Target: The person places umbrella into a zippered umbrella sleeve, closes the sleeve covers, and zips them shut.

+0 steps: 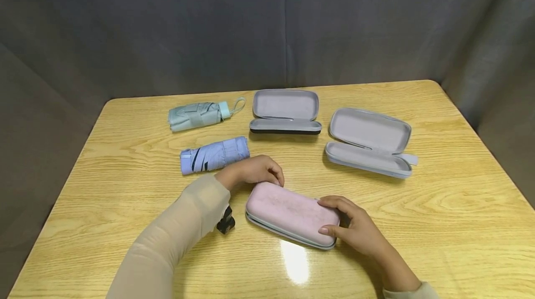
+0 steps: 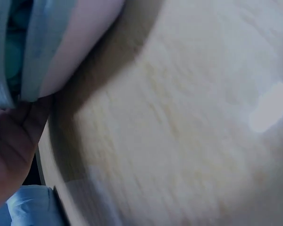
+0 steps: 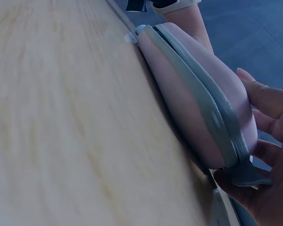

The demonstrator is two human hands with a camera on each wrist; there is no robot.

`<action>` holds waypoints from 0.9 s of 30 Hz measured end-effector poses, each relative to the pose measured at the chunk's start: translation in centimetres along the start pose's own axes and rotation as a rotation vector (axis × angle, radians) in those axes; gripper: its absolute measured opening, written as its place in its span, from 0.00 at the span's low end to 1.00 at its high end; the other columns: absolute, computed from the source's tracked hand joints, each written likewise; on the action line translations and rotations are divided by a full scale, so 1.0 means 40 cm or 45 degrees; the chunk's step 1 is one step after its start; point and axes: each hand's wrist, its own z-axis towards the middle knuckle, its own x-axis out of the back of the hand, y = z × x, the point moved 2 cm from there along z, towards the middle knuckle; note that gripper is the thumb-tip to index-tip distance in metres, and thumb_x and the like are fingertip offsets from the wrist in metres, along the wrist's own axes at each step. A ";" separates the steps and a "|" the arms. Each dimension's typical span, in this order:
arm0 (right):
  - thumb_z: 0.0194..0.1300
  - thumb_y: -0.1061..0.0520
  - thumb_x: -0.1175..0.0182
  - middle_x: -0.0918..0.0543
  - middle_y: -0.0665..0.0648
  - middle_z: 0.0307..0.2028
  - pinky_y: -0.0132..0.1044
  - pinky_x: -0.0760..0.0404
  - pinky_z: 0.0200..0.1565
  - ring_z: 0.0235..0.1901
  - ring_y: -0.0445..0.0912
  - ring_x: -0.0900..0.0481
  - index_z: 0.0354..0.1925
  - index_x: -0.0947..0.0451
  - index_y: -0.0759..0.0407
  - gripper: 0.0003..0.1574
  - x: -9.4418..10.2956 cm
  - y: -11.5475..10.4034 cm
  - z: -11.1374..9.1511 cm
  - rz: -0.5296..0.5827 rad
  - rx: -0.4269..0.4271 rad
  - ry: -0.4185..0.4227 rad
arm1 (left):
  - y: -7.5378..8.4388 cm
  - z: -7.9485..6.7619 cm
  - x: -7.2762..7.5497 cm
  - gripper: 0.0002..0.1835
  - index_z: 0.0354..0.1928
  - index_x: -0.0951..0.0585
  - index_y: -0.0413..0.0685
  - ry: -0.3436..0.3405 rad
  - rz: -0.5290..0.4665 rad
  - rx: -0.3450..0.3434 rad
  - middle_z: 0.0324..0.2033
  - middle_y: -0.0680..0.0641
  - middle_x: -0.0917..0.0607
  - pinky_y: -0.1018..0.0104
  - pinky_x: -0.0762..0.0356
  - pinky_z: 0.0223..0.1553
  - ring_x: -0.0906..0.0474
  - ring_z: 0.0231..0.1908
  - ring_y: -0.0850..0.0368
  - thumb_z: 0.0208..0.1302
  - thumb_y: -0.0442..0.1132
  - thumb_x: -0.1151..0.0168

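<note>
Now the pink case (image 1: 292, 211) lies on the desk (image 1: 104, 211) between my hands, its long axis slanting from the far left end, where my left hand (image 1: 260, 170) is, to the near right end, which my right hand (image 1: 357, 228) grips with the thumb on top. My left fingers curl down against that far left corner, though whether they pinch anything there I cannot tell. Both hands touch the pink case, so neither is nearer, and along its near side the zip (image 1: 288, 233) stands parted, with something teal (image 2: 13, 56) showing inside in my left wrist view
</note>
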 end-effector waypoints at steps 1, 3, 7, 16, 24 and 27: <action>0.44 0.57 0.34 0.27 0.53 0.48 0.23 0.38 0.49 0.50 0.43 0.32 0.47 0.27 0.57 0.28 0.000 0.001 -0.002 -0.003 -0.008 0.001 | -0.001 -0.001 -0.001 0.06 0.30 0.19 0.39 0.010 0.012 -0.004 0.28 0.50 0.19 0.73 0.31 0.34 0.28 0.30 0.66 0.55 0.30 0.45; 0.44 0.56 0.34 0.27 0.52 0.48 0.23 0.38 0.50 0.50 0.43 0.33 0.47 0.27 0.56 0.28 0.001 0.004 -0.004 0.001 -0.031 0.002 | -0.003 -0.002 -0.003 0.06 0.30 0.19 0.41 0.039 0.047 -0.018 0.28 0.51 0.19 0.73 0.31 0.34 0.28 0.30 0.66 0.55 0.31 0.45; 0.45 0.55 0.34 0.28 0.51 0.49 0.24 0.37 0.50 0.51 0.43 0.33 0.47 0.27 0.55 0.28 0.002 0.008 -0.005 0.018 -0.077 -0.010 | -0.008 -0.009 -0.005 0.06 0.29 0.18 0.44 0.095 0.089 -0.026 0.27 0.53 0.19 0.73 0.31 0.34 0.27 0.30 0.66 0.55 0.32 0.44; 0.44 0.57 0.34 0.28 0.57 0.48 0.22 0.39 0.50 0.51 0.41 0.35 0.47 0.27 0.60 0.28 0.004 0.007 0.006 0.075 -0.078 -0.025 | -0.013 -0.025 0.001 0.06 0.28 0.18 0.44 0.131 0.090 -0.037 0.27 0.53 0.19 0.72 0.31 0.35 0.27 0.31 0.65 0.55 0.31 0.44; 0.44 0.61 0.35 0.29 0.60 0.48 0.24 0.37 0.49 0.50 0.37 0.35 0.47 0.28 0.64 0.28 0.002 0.007 0.008 0.176 -0.046 -0.040 | -0.032 -0.053 0.015 0.06 0.27 0.19 0.44 0.187 0.107 -0.040 0.27 0.53 0.19 0.72 0.30 0.36 0.27 0.31 0.65 0.55 0.30 0.44; 0.44 0.61 0.35 0.29 0.61 0.49 0.24 0.37 0.49 0.50 0.37 0.34 0.47 0.28 0.64 0.28 0.004 0.008 0.007 0.184 -0.057 -0.038 | -0.043 -0.071 0.019 0.06 0.27 0.19 0.42 0.227 0.085 -0.033 0.25 0.52 0.20 0.72 0.30 0.33 0.28 0.28 0.65 0.55 0.29 0.45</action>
